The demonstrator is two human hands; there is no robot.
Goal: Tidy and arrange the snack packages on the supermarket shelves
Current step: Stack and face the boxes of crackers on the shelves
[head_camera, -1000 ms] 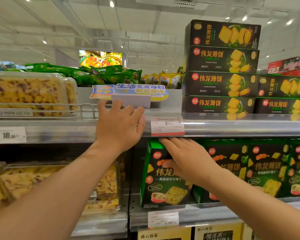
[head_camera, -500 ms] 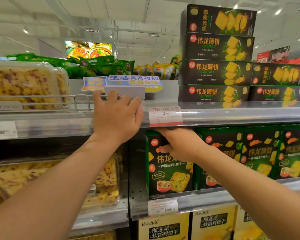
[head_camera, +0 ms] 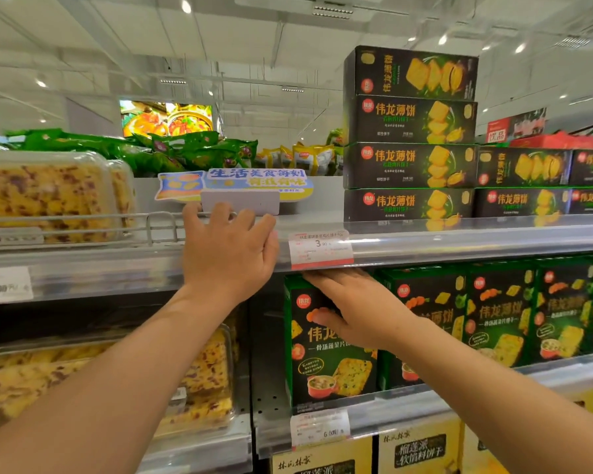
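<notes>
Head view showed your left hand point(head_camera: 228, 256) resting flat-fingered on the upper shelf edge point(head_camera: 459, 242) while your right hand point(head_camera: 353, 307) gripped the top of the leftmost green cracker box point(head_camera: 326, 367) on the shelf below, probably straightening it, which next calls for squaring it with its neighbours.

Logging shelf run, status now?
Left hand flat on upper shelf edge. Right hand grips top of leftmost green cracker box. Price tag overhangs that grip.
</notes>
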